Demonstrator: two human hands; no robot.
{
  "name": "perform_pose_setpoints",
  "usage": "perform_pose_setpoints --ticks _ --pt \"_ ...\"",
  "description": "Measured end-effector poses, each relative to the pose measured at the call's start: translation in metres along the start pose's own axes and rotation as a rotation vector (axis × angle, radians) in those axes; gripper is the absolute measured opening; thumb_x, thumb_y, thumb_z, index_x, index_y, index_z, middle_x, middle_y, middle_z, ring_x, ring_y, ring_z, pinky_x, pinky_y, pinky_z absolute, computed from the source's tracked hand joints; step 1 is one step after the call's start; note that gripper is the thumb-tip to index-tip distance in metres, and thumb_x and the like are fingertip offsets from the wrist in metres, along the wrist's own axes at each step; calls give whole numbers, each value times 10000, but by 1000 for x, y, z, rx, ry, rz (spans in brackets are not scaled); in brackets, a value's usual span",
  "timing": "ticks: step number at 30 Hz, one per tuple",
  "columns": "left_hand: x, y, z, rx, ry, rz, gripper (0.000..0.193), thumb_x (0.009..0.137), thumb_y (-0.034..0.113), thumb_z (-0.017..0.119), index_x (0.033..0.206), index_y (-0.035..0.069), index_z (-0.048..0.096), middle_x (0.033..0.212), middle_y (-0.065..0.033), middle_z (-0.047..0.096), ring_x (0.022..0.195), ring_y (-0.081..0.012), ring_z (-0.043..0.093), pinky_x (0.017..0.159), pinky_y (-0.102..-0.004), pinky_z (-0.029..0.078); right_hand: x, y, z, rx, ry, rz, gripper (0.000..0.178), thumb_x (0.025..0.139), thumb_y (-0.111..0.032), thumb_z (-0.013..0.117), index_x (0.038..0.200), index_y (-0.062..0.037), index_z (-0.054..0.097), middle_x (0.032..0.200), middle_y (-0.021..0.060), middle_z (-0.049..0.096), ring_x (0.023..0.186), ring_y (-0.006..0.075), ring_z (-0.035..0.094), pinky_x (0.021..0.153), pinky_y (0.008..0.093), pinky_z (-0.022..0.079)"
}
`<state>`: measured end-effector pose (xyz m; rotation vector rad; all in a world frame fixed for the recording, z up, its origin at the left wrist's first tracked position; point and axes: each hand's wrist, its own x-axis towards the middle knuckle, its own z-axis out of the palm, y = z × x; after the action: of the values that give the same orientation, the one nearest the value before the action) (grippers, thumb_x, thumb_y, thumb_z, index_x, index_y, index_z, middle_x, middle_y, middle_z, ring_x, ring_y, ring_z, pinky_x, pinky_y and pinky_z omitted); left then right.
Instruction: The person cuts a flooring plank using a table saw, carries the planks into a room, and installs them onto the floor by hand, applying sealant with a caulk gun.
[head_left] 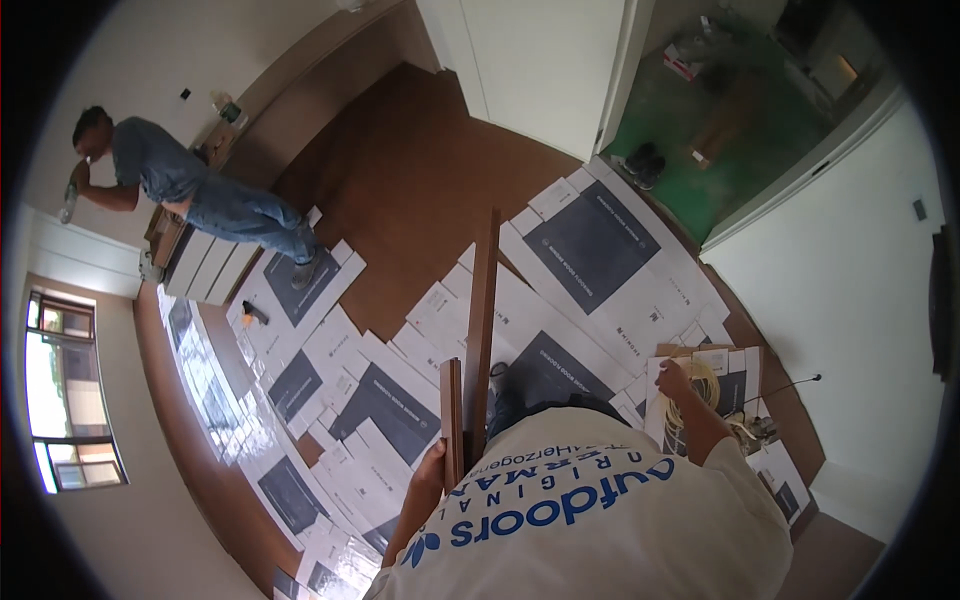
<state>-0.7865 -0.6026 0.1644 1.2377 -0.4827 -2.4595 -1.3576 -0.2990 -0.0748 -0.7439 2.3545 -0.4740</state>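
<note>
My left hand (433, 466) is closed around brown wooden strips held upright beside my shirt. One is a short grooved strip (452, 405); behind it rises a much longer strip (483, 300). Where the long one meets my fingers is partly hidden. Out to the side, my right hand (674, 381) hangs with loosely bent fingers, and I see nothing in it. Below that hand, a coil of pale yellow hose or cable (700, 397) lies by a small metal tool or fitting (758, 428).
White and dark cardboard sheets (590, 245) cover much of the brown floor (400, 180). At the left, a person (200, 190) stands by stacked boxes (212, 265), holding a bottle. A doorway with a white door (540, 70) leads to a green floor with dark shoes (643, 165).
</note>
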Motion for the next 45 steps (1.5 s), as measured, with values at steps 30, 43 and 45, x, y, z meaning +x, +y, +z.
perform_pose_setpoints --ticks 30,43,45 --pt "748 280 624 511 -438 -500 564 809 491 797 1149 76 622 1071 -102 633 927 -246 604 780 -354 521 526 -21 -380 463 251 642 367 991 -393 606 1001 -32 668 754 141 710 619 245 690 593 399 556" --pt "1027 209 1076 524 -787 -684 435 958 533 649 971 99 618 900 -63 544 734 -183 533 575 -296 447 785 84 -613 426 555 667 417 958 -420 602 935 -14 691 877 251 699 845 458 668 753 512 525" --pt "1086 185 1117 475 -838 -689 476 955 572 631 1050 106 624 906 -57 563 745 -181 547 602 -316 454 866 112 -679 445 508 636 446 959 -447 584 912 -15 686 861 248 697 847 463 665 759 526 518"
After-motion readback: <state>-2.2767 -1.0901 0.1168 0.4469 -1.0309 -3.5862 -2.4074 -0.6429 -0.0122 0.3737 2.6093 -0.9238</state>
